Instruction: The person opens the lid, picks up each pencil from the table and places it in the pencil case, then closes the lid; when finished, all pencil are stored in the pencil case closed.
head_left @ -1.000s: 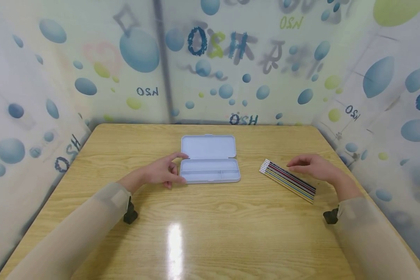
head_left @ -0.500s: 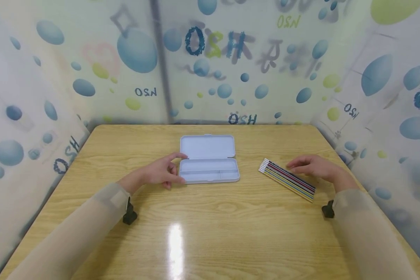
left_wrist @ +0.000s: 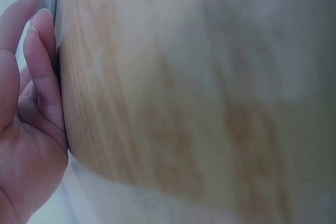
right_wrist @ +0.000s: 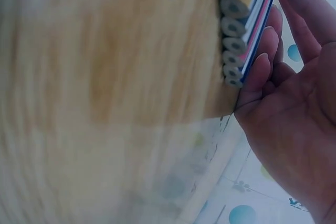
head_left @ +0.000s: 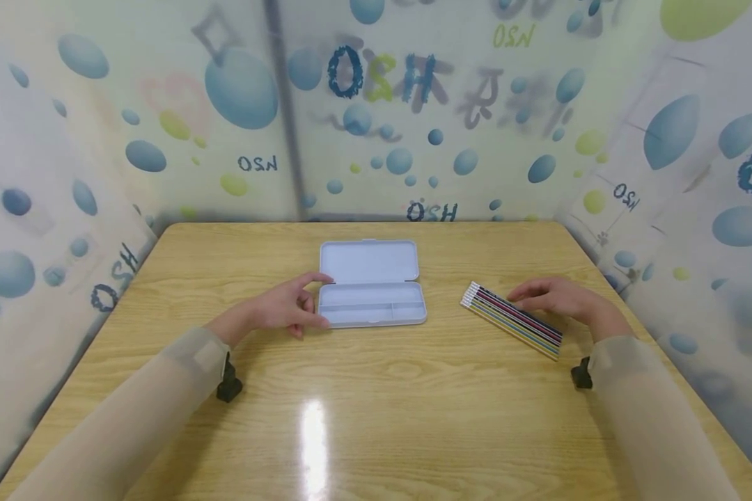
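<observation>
A pale blue pencil case (head_left: 372,304) lies on the table with its lid (head_left: 369,261) folded back and its divided compartments bare. My left hand (head_left: 278,306) is at its left end, index finger by the hinge corner and thumb at the front corner, the other fingers bent. To the right, a flat row of several coloured pencils (head_left: 512,320) lies slanted, white ends toward the case. My right hand (head_left: 558,298) meets the far, dark edge of that row with loosely bent fingers. The right wrist view shows the pencils' ends (right_wrist: 232,27) beside the fingers; contact is partly hidden.
The wooden table (head_left: 376,410) reaches back to a patterned wall curtain (head_left: 376,139), with more curtain at both sides. Dark wrist devices sit under both sleeves, the left device (head_left: 229,384) and the right device (head_left: 581,374).
My right hand has come slightly left and closer to the pencils' dark edge. The left hand stays at the case; the whole view shifts a little.
</observation>
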The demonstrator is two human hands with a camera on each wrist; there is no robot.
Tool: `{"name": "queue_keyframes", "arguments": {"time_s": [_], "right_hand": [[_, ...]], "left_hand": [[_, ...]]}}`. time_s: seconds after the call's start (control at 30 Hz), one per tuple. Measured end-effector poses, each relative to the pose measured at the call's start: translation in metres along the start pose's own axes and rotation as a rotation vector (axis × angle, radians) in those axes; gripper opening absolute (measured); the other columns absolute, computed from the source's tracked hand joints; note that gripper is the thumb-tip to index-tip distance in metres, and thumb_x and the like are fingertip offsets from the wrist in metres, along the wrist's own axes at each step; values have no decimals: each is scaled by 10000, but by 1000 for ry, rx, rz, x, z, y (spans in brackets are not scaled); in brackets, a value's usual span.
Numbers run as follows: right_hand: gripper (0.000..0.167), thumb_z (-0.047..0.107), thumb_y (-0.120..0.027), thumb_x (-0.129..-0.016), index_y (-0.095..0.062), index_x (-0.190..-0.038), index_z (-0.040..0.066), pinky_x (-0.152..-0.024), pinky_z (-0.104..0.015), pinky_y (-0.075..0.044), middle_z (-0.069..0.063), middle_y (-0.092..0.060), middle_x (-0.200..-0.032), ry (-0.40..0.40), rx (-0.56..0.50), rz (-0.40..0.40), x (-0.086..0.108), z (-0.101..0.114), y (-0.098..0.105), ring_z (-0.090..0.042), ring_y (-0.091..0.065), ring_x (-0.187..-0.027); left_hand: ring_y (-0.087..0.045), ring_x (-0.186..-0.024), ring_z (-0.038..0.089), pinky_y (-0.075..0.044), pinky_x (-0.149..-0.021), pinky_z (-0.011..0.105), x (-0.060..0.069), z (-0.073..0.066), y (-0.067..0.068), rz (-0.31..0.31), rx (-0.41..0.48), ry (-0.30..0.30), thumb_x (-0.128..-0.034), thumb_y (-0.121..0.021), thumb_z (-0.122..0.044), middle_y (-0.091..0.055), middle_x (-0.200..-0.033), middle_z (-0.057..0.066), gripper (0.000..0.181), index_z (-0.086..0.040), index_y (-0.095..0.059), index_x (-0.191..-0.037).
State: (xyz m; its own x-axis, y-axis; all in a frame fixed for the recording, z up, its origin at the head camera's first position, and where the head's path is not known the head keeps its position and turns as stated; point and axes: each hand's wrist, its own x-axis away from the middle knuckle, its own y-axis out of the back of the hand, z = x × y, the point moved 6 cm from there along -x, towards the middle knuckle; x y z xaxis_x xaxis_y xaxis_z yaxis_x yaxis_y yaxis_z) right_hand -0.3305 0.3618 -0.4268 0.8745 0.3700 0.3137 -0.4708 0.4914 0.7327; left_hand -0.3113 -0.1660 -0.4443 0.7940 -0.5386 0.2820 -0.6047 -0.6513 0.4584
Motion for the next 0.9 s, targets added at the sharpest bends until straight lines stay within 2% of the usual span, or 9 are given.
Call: {"name": "queue_keyframes", "arguments": {"time_s": [0.23, 0.43, 0.67, 0.9], "right_hand": [[365, 272, -671, -1107, -723, -1417, 85, -1039, -378, -526, -170, -694, -1479, -9, 18, -28, -1, -2, -1, -337, -624, -1356], [347, 287, -660, -1116, -737, -1401, 107, -983, -354, -499, -173, -693, -1471, -9, 32, -52, -1, -2, 1, -301, -605, -1284], [378, 306, -659, -1117, -717, -1425, 94, -969, -335, -495, -181, -682, -1479, -20, 15, -53, -1, -2, 1, -260, -593, -1237], [424, 300, -726, -1077, -700, -1436, 75, -960, -322, -519, -145, -738, -1354, -18, 5, -38, -1, 0, 2, -217, -631, -1171]], "left_hand": [[-668, -596, 205, -623, -639, 341, 0, 0, 0, 5, -20, -7, -968, -882, -274, -619, -850, 68, 919, -214, -310, -1684], [-663, -602, 210, -616, -631, 331, 0, 1, 1, -5, -20, 17, -960, -890, -278, -609, -868, 67, 907, -250, -328, -1671], [-665, -602, 217, -617, -631, 339, 0, 0, 1, -1, -17, 11, -955, -894, -289, -610, -861, 74, 921, -242, -321, -1676], [-661, -595, 217, -622, -628, 347, 0, 0, 1, 0, -18, 0, -955, -895, -295, -600, -858, 74, 928, -230, -320, -1680]]}}
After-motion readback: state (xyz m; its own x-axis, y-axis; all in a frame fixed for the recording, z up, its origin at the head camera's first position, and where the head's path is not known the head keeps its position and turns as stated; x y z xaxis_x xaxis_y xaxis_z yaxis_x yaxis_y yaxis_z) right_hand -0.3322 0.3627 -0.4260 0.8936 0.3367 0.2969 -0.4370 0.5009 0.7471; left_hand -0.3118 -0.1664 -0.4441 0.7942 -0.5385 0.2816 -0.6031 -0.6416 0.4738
